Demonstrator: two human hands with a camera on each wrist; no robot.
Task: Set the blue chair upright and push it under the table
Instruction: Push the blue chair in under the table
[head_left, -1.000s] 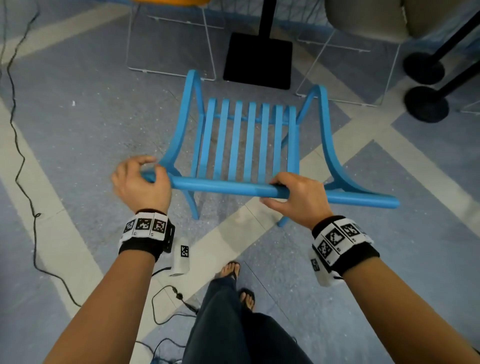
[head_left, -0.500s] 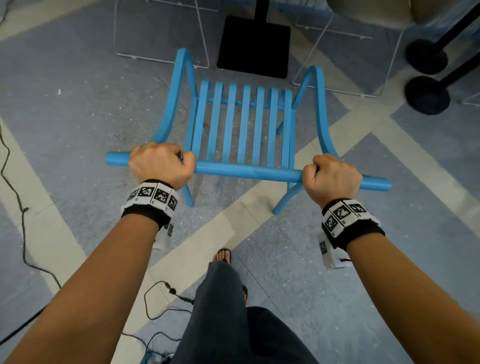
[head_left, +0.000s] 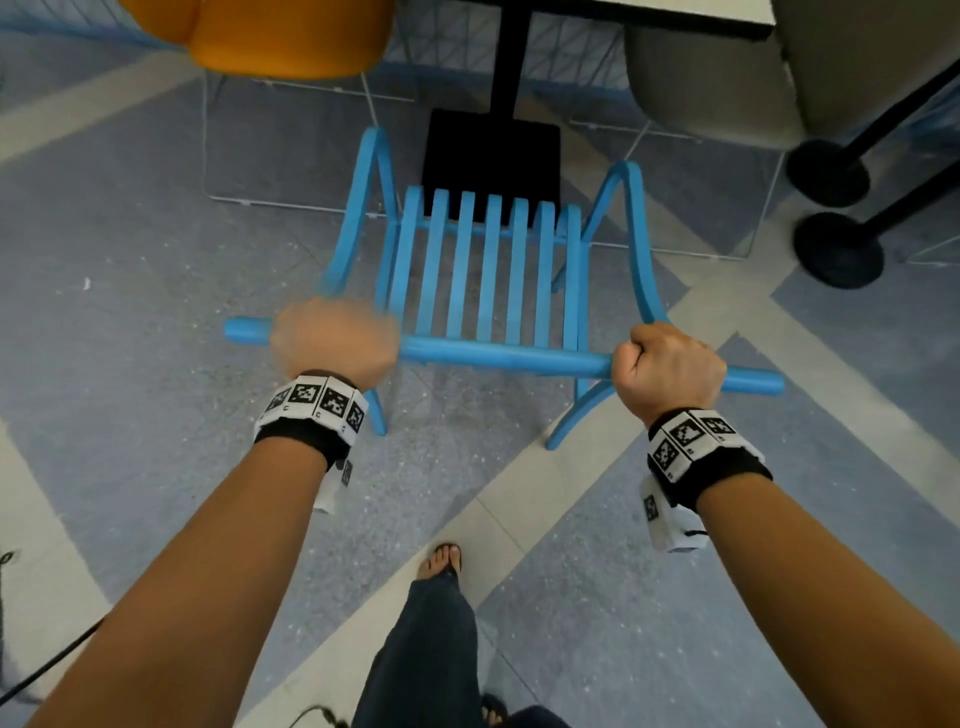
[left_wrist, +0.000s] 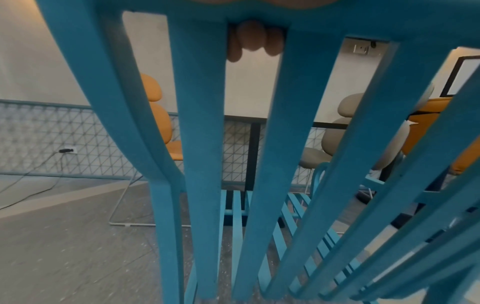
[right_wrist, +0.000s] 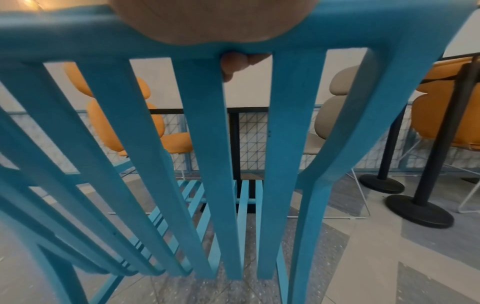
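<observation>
The blue chair (head_left: 488, 270) stands upright on its legs, its slatted seat facing the table's black post (head_left: 511, 57) and square base (head_left: 491, 156). The seat's front edge overlaps the base in the head view. My left hand (head_left: 332, 343), blurred, grips the left part of the round top rail (head_left: 509, 358). My right hand (head_left: 667, 364) grips the rail near its right end. The left wrist view shows my fingers (left_wrist: 249, 39) curled under the rail between back slats (left_wrist: 202, 144). The right wrist view shows the same, with fingertips (right_wrist: 233, 61) below the rail. The tabletop edge (head_left: 675, 10) shows at the top.
An orange chair (head_left: 280, 36) stands at the far left of the table and a beige chair (head_left: 701, 73) at the far right, both on thin white wire legs. Two black stanchion bases (head_left: 836, 249) sit to the right. A cable (head_left: 47, 670) lies at bottom left. My foot (head_left: 441, 561) is behind the chair.
Both hands closed into full fists on the top rail, the right one shifting out along it. The chair has moved forward toward the table base, and the tabletop has come into view.
</observation>
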